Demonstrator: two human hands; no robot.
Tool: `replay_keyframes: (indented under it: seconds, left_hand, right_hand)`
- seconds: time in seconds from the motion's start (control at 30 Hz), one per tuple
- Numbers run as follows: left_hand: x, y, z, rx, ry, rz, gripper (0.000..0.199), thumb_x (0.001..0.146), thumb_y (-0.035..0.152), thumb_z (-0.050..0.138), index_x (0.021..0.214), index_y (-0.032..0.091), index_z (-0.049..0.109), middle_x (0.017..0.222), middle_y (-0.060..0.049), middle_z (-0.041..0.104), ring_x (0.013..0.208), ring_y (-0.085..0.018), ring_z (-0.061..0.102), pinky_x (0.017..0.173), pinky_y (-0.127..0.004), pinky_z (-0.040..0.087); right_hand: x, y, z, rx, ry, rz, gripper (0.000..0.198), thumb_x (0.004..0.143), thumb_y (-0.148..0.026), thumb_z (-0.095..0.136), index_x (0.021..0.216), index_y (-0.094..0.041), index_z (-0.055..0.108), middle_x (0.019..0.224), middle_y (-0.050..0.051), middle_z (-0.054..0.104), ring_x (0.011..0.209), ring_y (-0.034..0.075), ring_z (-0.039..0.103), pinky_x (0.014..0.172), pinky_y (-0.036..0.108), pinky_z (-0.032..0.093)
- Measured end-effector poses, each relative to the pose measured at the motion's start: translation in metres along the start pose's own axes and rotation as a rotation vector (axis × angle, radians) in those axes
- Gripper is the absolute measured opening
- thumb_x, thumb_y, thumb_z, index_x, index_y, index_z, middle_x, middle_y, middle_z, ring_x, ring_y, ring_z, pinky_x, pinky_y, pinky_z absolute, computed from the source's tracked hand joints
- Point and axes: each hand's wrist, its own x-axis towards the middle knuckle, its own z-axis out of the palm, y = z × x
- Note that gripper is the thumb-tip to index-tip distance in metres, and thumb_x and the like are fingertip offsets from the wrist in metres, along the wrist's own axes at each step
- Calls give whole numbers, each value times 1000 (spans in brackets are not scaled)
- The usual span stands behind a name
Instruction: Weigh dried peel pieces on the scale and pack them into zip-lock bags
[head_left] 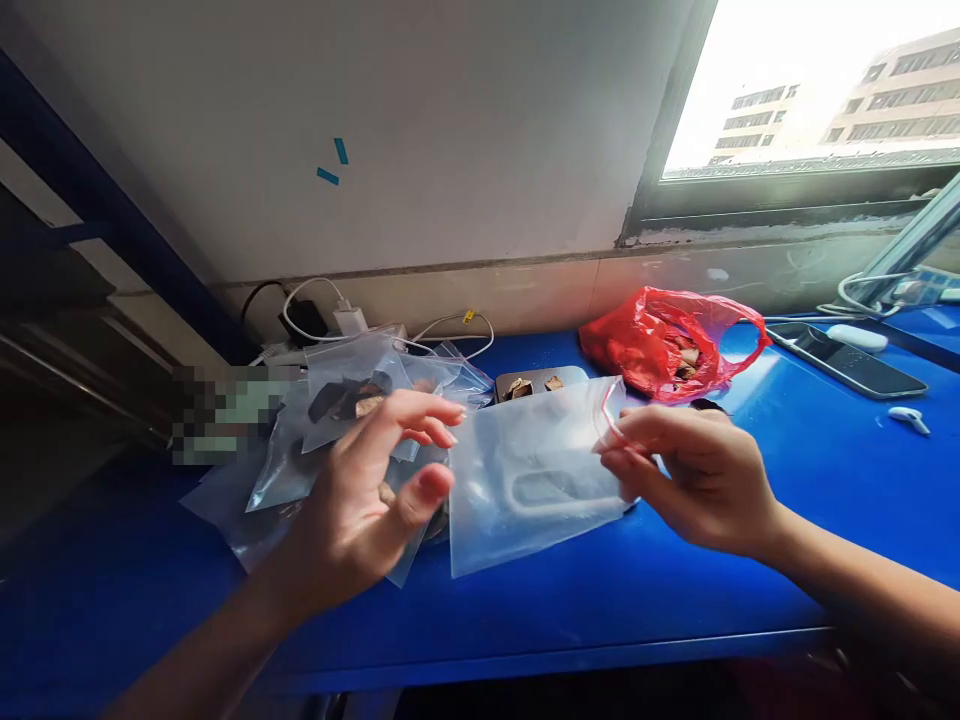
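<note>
A clear zip-lock bag [525,490] with a red seal line hangs in front of me, its sealed edge pinched by my right hand [697,475]. It looks flat, and a rounded shape shows through it. My left hand [375,480] is beside the bag's other edge, fingers and thumb apart, holding nothing. Behind the left hand lies a pile of clear plastic bags [281,480], some with brown dried pieces inside. Beyond the held bag, dried brown pieces [517,388] rest on a small flat scale-like device [574,376], partly hidden by the bag.
An open red plastic bag [622,345] with brown pieces stands at the back of the blue table [465,640]. To the right are a phone [855,360], a white case [857,338] and an earbud [909,419]. A charger [349,320] with white cables sits by the wall.
</note>
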Motion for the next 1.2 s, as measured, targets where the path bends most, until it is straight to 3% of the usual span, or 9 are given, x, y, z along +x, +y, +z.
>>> replay_keyframes:
  seconds: [0.13,0.23,0.47,0.57,0.67,0.77,0.93,1.07,1.2]
  left_hand:
    - [-5,13,20,373,-103,323,64,91,58,60,138,17,46,131,-16,61,124,-34,57,104,-51,47]
    - [-13,16,40,392,-250,408,87,86,68,58,145,9,35,133,-21,62,126,-37,57,107,-55,44]
    - [-21,17,47,265,-328,495,78,98,59,44,152,8,20,132,-22,63,125,-30,60,109,-46,45]
    - [-20,16,46,188,-381,463,79,99,59,43,156,13,14,137,-21,59,129,-29,57,110,-44,46]
    - [-21,15,47,171,-409,396,83,98,61,45,157,16,8,140,-21,56,130,-30,56,108,-45,48]
    - [-21,14,47,187,-428,405,89,95,64,49,157,17,6,141,-21,57,129,-31,58,108,-48,48]
    - [-14,16,35,232,-430,424,81,94,68,44,153,17,24,134,-19,63,123,-31,62,109,-48,46]
    - [-11,18,31,237,-447,414,90,83,74,57,147,14,36,137,-22,61,125,-36,60,109,-53,45]
    - [-13,18,37,258,-520,395,100,67,62,80,146,17,38,140,-23,58,125,-40,59,104,-56,49]
  right_hand:
    - [-3,-15,16,54,-149,-126,8,89,-11,59,91,-19,60,68,-1,64,60,8,56,59,19,46]
    - [-7,-23,28,240,-345,-149,7,87,-16,57,91,-15,63,76,4,68,72,12,61,71,23,50]
    - [2,-10,29,705,-775,127,36,78,-10,42,97,-8,72,108,13,74,107,19,66,99,29,49]
    - [-2,1,38,619,-739,212,38,74,-5,40,92,-11,73,101,9,75,99,17,68,95,29,51]
    - [-15,6,54,424,-757,16,30,78,-6,48,94,-9,73,94,11,75,89,18,68,84,27,54]
    - [-21,1,58,340,-734,-154,32,89,-21,58,116,-9,68,118,16,71,111,22,65,98,30,51]
    - [-10,-12,40,240,-696,-115,53,93,-36,59,139,-12,52,150,18,48,139,25,46,114,37,41]
    - [-10,-15,38,56,-678,-75,29,87,-17,56,113,-12,66,124,17,68,119,25,63,103,37,50]
    - [-16,-17,47,-8,-763,-162,41,74,-13,64,115,-10,65,111,14,73,104,23,68,93,29,55]
